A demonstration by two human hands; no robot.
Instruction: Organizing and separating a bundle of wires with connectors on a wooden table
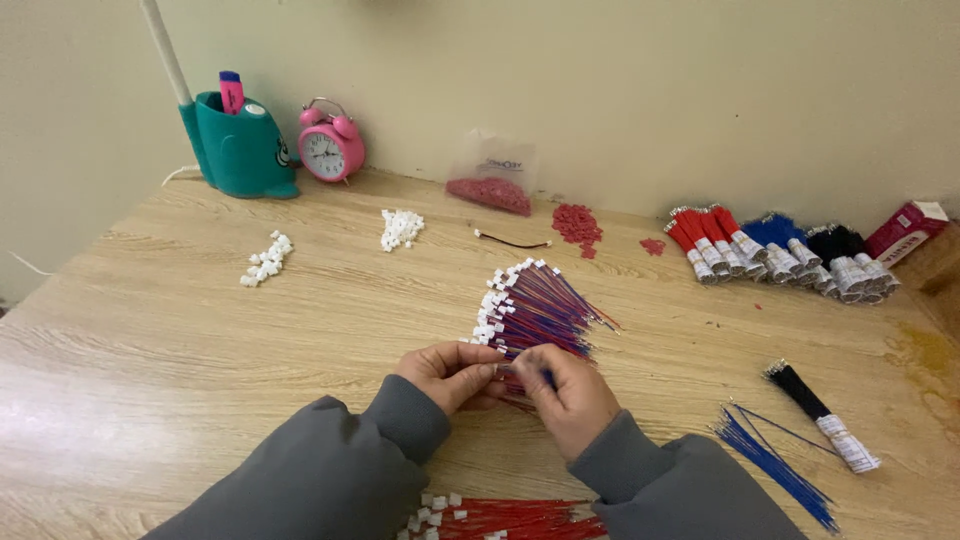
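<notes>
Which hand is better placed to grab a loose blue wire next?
Likely the right hand: the loose blue wires lie on the table on its side, with nothing between. The left hand would have to cross over the fanned wire bundle.

Soft, dim indoor light, warm cast; faint shadows; slight wide-angle bend (edges); mild softness overall.

At your twelve o'clock, against the wall, a small clear plastic bag with a printed label holds red bits. At two o'clock, by the far right edge of the table, a red and white carton lies flat. White paper wraps band the wire bundles beside it.
</notes>
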